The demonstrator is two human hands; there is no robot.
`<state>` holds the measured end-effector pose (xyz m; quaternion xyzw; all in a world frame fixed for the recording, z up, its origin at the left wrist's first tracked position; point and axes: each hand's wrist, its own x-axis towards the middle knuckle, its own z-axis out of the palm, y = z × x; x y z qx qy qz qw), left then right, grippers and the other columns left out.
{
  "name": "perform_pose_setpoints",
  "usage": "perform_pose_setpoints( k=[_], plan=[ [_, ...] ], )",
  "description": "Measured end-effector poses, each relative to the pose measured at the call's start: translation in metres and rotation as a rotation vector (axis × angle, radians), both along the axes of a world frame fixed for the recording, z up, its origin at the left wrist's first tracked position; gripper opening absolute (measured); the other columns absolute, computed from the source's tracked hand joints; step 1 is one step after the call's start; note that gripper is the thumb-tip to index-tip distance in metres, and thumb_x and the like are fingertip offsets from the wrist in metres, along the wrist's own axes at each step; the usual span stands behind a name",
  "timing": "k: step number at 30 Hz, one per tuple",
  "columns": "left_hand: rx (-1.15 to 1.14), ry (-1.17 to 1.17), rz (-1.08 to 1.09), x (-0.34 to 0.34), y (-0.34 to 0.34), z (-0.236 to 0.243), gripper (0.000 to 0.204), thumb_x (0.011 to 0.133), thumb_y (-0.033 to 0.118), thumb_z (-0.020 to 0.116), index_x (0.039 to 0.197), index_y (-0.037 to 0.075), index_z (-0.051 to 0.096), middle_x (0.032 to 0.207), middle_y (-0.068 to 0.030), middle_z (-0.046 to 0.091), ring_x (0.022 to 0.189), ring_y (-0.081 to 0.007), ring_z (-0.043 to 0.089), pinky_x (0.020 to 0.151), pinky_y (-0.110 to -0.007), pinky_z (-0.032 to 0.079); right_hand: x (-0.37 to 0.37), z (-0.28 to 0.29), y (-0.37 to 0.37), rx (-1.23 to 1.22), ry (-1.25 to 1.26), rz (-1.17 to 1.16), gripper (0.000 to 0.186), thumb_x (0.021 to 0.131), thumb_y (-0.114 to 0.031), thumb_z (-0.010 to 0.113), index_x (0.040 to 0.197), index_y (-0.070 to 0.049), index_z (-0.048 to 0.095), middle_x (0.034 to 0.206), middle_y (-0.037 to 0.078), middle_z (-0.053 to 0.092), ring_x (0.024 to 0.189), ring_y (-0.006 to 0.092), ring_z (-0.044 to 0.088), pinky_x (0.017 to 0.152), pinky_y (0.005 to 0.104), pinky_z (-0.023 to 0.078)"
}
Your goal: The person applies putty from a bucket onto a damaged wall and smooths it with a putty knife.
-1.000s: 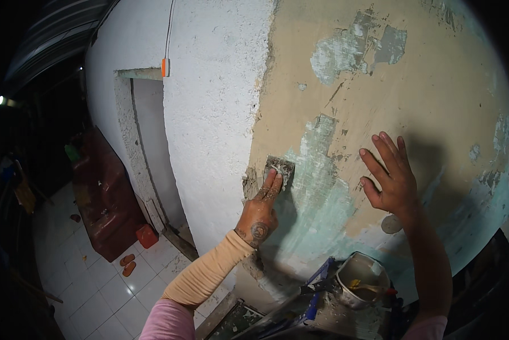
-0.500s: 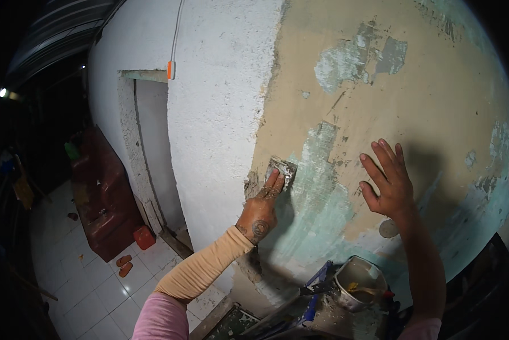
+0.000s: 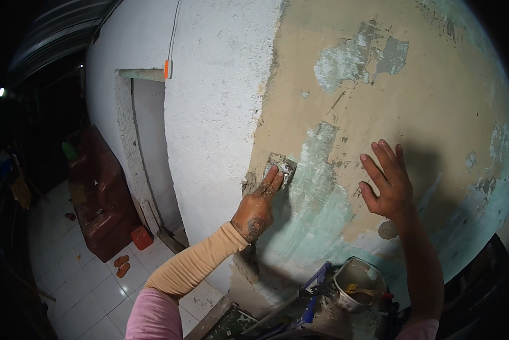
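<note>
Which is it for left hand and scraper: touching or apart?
Touching. The head view shows two fingers of the left hand laid against the scraper.

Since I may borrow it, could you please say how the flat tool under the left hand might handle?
The flat tool is probably light, looking small beside the left hand. It seems fairly stiff, given its straight edges. The blotchy residue on its face might feel gritty.
</note>
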<state>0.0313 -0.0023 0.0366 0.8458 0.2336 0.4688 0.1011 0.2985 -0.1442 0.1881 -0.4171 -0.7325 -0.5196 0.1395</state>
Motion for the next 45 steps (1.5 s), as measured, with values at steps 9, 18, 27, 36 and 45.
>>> perform_pose_setpoints(
  k=[9, 18, 27, 36, 45],
  plan=[
    [0.102, 0.141, 0.007, -0.020, 0.023, 0.014, 0.082, 0.069, -0.009, 0.054, 0.147, 0.010, 0.037, 0.153, -0.0125, 0.035, 0.091, -0.0341, 0.069, 0.071, -0.035, 0.060, -0.002, 0.002, 0.001, -0.001, -0.004, 0.005, 0.052, 0.075, -0.021, 0.069, 0.125, -0.010, 0.061, 0.137, 0.018, 0.050, 0.131, 0.0345, 0.046, 0.112, 0.0552, 0.031],
    [0.156, -0.077, 0.056, 0.012, 0.002, 0.025, 0.086, 0.064, -0.015, 0.046, 0.147, 0.009, 0.039, 0.147, -0.0246, 0.039, 0.124, -0.0427, 0.051, 0.102, -0.044, 0.048, -0.002, 0.001, 0.000, 0.020, 0.011, 0.021, 0.052, 0.074, -0.019, 0.069, 0.125, -0.009, 0.061, 0.134, 0.017, 0.052, 0.128, 0.0345, 0.049, 0.111, 0.0543, 0.033],
    [0.172, -0.203, 0.011, 0.003, -0.009, 0.056, 0.086, 0.064, -0.018, 0.045, 0.145, 0.009, 0.040, 0.147, -0.0227, 0.039, 0.125, -0.0414, 0.049, 0.102, -0.041, 0.048, 0.009, 0.005, -0.002, 0.012, 0.042, 0.079, 0.053, 0.074, -0.016, 0.068, 0.126, -0.007, 0.059, 0.132, 0.016, 0.054, 0.128, 0.0331, 0.050, 0.111, 0.0514, 0.033],
    [-0.001, -0.022, 0.061, 0.025, -0.037, 0.006, 0.087, 0.063, -0.015, 0.048, 0.147, 0.009, 0.038, 0.147, -0.0206, 0.041, 0.111, -0.0423, 0.060, 0.082, -0.042, 0.058, 0.004, -0.001, 0.002, 0.024, 0.065, 0.088, 0.052, 0.075, -0.016, 0.068, 0.126, -0.009, 0.060, 0.132, 0.015, 0.055, 0.128, 0.0312, 0.050, 0.112, 0.0487, 0.033],
    [0.061, -0.133, 0.079, 0.033, -0.028, 0.017, 0.088, 0.062, -0.015, 0.050, 0.146, 0.005, 0.037, 0.147, -0.0248, 0.040, 0.122, -0.0428, 0.053, 0.096, -0.042, 0.052, 0.006, 0.002, 0.002, 0.051, 0.050, 0.084, 0.052, 0.075, -0.016, 0.068, 0.127, -0.010, 0.060, 0.131, 0.014, 0.056, 0.128, 0.0306, 0.050, 0.113, 0.0488, 0.033]
  ],
)
